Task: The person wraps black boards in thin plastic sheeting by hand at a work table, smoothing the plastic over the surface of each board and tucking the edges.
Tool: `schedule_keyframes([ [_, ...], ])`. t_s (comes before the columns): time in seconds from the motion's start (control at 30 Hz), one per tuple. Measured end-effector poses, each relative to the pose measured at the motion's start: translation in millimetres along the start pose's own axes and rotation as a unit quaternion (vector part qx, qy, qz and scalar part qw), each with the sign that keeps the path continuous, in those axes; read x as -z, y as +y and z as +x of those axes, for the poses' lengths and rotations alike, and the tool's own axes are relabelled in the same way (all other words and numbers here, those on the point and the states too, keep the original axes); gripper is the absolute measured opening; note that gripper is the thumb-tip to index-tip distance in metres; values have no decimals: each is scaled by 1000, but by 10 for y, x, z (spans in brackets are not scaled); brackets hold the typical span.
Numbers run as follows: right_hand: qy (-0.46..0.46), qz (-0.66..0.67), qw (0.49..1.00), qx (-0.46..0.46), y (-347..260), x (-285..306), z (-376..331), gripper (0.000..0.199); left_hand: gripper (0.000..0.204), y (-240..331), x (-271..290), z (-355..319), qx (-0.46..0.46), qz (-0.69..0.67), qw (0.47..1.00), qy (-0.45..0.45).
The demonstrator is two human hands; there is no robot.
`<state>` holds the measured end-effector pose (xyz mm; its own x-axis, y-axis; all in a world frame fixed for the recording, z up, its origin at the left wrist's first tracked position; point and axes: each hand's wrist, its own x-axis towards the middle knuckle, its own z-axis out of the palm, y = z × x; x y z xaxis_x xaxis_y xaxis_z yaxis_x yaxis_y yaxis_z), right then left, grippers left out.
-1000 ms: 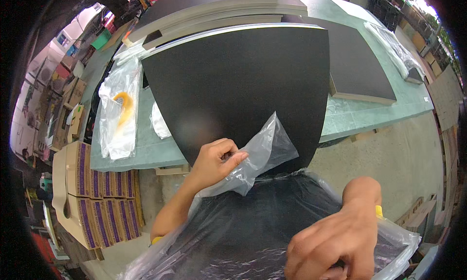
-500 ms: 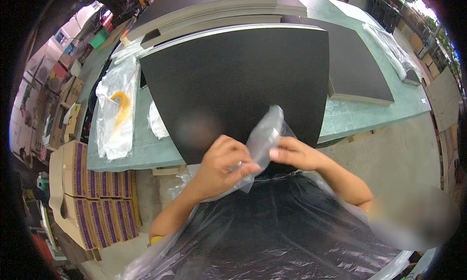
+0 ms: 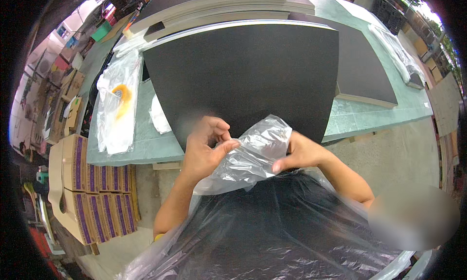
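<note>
Looks barely underway: left hand [image 3: 204, 151] and right hand [image 3: 299, 153] both pinch the clear plastic bag's [image 3: 253, 153] mouth at the table's [image 3: 360, 117] near edge, big black board [image 3: 243, 71] seemingly not bagged yet.

The plastic bag [image 3: 253, 151] I pinch at frame centre is clear with white glints; the board [image 3: 253, 71] above it is matte black, the table [image 3: 369, 117] pale green, and at lower left the cardboard boxes [image 3: 92, 183] are tan with purple stripes; the orange piece [image 3: 122, 93] sits in clear wrap at upper left
</note>
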<state>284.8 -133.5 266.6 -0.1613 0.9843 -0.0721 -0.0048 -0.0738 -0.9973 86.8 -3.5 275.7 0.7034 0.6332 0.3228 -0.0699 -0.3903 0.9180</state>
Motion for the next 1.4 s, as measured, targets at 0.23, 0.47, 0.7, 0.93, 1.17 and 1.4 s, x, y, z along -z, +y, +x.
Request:
schedule_keyframes([
  [0.23, 17, 78, 997, 16, -98, 121, 34, 33, 25, 23, 97, -40, 31, -24, 995, 93],
  [0.47, -18, -17, 998, -59, -195, 213, 108, 21, 16, 125, 181, 21, 14, 86, 990, 108],
  [0.7, 109, 122, 987, 13, -87, 28, 253, 22, 15, 235, 213, 155, -92, 342, 925, 134],
  [0.93, 134, 198, 969, -61, 14, -291, 418, 41, 27, 239, -324, 9, -5, 113, 989, -99],
  [1.17, 79, 114, 990, -15, -117, -47, 252, 26, 23, 186, -210, 59, 33, 82, 987, -136],
  [1.4, 92, 379, 906, 165, -93, 591, -47, 10, 25, -610, 424, -670, 146, 267, 946, -113],
])
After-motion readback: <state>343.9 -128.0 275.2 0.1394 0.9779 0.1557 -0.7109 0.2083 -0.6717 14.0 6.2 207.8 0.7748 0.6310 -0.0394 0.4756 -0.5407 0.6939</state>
